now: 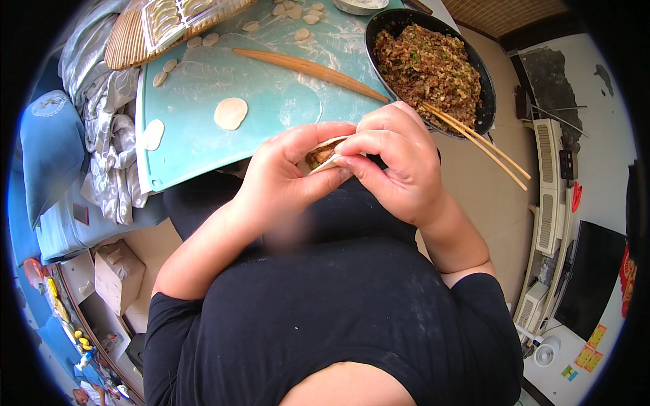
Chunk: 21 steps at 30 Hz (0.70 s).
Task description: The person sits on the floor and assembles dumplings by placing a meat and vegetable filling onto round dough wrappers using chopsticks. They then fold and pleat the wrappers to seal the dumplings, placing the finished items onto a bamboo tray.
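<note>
Shirt [332, 304]; curled hands [281, 166] [401, 159] around dumpling [321, 157].

The turquoise mat [196, 139] (floury in patches) bears a wooden rolling pin [305, 66], dough rounds [231, 114] and small dough pieces [302, 33].

The wrapper [327, 166] is creamy white, its filling [320, 156] brown. The mat [183, 149] is turquoise, smeared white; the rolling pin [308, 66] tan. Inside the black pan [489, 88], the mixture [426, 68] is reddish brown flecked green; the chopsticks [455, 125] yellowish tan. Silver-grey fabric [112, 101] shows a swirled pattern.
</note>
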Each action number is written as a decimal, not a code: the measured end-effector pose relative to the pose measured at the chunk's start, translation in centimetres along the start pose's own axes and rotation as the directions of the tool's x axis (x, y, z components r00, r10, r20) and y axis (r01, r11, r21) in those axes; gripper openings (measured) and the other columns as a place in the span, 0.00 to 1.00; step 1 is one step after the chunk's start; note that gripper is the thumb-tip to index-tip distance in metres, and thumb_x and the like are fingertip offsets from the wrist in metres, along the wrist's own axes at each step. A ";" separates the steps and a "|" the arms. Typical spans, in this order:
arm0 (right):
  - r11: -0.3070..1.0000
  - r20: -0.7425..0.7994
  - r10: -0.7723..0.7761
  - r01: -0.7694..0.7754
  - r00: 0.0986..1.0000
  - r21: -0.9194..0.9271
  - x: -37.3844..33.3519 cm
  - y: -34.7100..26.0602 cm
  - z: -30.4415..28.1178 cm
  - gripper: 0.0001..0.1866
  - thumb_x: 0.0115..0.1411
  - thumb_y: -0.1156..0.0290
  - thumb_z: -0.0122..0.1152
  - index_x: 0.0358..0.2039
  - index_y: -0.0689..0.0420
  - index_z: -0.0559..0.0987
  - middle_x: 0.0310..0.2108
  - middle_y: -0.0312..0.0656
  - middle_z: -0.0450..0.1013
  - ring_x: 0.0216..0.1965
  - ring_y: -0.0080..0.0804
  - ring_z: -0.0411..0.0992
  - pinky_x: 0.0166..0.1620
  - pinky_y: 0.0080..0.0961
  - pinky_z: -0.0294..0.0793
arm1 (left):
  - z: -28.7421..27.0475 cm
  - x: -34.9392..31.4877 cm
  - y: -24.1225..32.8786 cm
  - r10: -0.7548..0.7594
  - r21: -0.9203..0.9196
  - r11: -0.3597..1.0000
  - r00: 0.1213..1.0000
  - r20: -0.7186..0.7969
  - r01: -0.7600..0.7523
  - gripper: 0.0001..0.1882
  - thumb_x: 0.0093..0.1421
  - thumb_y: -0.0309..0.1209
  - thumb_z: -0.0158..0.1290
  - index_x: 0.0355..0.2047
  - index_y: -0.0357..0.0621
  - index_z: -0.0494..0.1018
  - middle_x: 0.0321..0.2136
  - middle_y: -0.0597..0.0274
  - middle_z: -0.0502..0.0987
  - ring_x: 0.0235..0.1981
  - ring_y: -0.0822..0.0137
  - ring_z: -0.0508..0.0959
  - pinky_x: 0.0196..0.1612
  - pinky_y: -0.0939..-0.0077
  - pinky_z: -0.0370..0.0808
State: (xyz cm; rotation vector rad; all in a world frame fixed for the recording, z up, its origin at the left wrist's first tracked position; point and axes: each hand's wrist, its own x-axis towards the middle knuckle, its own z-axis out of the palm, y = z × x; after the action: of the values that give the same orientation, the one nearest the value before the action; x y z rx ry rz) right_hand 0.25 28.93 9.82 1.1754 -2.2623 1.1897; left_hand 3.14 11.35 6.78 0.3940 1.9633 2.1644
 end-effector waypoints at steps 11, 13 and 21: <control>0.998 0.060 0.062 -0.062 0.996 -0.008 0.4 -0.1 -0.6 0.13 0.40 0.74 0.67 0.30 0.56 0.77 0.30 0.39 0.67 0.33 0.35 0.64 0.37 0.27 0.66 | 0.4 0.0 0.5 0.158 0.138 0.978 0.987 -0.016 -0.154 0.32 0.51 0.22 0.57 0.56 0.41 0.58 0.39 0.55 0.76 0.39 0.68 0.77 0.41 0.76 0.73; 0.998 0.050 0.065 -0.065 0.997 0.001 0.4 -0.2 -0.5 0.11 0.40 0.74 0.66 0.28 0.56 0.77 0.30 0.38 0.67 0.33 0.35 0.64 0.37 0.27 0.66 | 0.1 0.1 0.2 0.183 0.220 0.958 0.983 0.023 -0.183 0.34 0.51 0.22 0.56 0.58 0.42 0.56 0.40 0.55 0.76 0.40 0.67 0.77 0.42 0.75 0.73; 0.996 -0.001 -0.083 0.083 0.997 -0.035 0.3 0.1 0.1 0.10 0.39 0.77 0.66 0.25 0.56 0.77 0.29 0.36 0.71 0.30 0.35 0.67 0.36 0.26 0.66 | 0.0 -0.1 1.2 0.111 0.238 0.964 0.993 0.038 -0.117 0.35 0.49 0.22 0.57 0.58 0.41 0.56 0.42 0.53 0.75 0.40 0.65 0.77 0.43 0.75 0.73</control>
State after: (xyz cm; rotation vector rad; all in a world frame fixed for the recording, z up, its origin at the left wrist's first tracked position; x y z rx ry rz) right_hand 0.01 28.70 9.94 1.2413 -2.2003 1.1154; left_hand 3.26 11.18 7.98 0.5814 2.2474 1.9787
